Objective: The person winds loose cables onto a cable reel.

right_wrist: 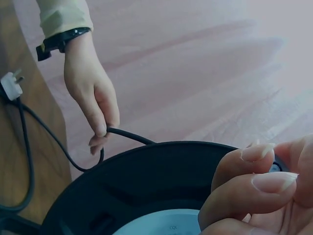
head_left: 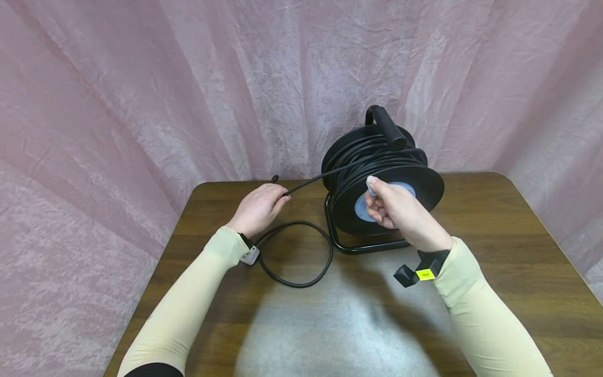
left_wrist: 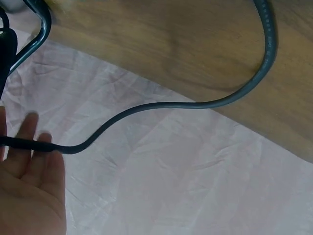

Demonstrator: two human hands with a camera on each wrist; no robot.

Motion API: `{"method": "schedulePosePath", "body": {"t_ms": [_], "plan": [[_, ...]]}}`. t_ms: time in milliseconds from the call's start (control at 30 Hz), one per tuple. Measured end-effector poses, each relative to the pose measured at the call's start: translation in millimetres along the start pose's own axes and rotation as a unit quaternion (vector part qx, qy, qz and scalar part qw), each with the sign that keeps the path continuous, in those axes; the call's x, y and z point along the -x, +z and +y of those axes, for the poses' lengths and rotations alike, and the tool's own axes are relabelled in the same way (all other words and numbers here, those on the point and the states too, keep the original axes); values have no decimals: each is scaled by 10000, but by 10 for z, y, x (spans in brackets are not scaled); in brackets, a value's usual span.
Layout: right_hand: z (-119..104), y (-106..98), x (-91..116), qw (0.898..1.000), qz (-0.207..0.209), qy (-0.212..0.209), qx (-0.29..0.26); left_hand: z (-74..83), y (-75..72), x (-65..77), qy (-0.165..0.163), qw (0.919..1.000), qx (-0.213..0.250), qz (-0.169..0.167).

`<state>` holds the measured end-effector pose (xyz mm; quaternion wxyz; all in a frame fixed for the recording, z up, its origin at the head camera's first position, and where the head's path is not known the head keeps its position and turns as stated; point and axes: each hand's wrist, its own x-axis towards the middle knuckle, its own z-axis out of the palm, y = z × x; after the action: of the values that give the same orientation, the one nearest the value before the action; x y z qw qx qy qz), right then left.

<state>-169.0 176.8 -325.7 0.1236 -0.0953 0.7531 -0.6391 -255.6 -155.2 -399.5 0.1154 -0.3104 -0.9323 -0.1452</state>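
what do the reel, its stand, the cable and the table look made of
Reel: probably matte plastic, smooth and dull black.
Stand: likely glossy painted metal, with highlights along bent tubing.
Cable: satin rubber or soft plastic, curving smoothly, with printed markings.
Table: glossy wood or laminate, showing brown grain and glare.

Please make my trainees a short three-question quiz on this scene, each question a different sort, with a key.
1. Multiple choice. The left hand holds:
a) the plug
b) the cable
c) the top handle

2. True or false: the right hand also holds the cable.

3. Fill the gap: on the table, loose cable forms a ____ beside the reel.

Key:
1. b
2. False; it grips the light-blue knob on the reel.
3. loop
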Motion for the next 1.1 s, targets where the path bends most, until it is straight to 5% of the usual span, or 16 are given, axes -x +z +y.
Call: {"method": "schedulePosePath", "body": {"t_ms": [400,867,1100], "plan": [[-73,-138,56,9984,61,-257,504,-18,-7,17,92,9999,-54,62],[-67,-272,109,9982,376,-212,408,2,50,19,218,9995,-133,186],[-56,-320,132,9968,472,-270,585,26,90,4,379,9992,28,-129]]}}
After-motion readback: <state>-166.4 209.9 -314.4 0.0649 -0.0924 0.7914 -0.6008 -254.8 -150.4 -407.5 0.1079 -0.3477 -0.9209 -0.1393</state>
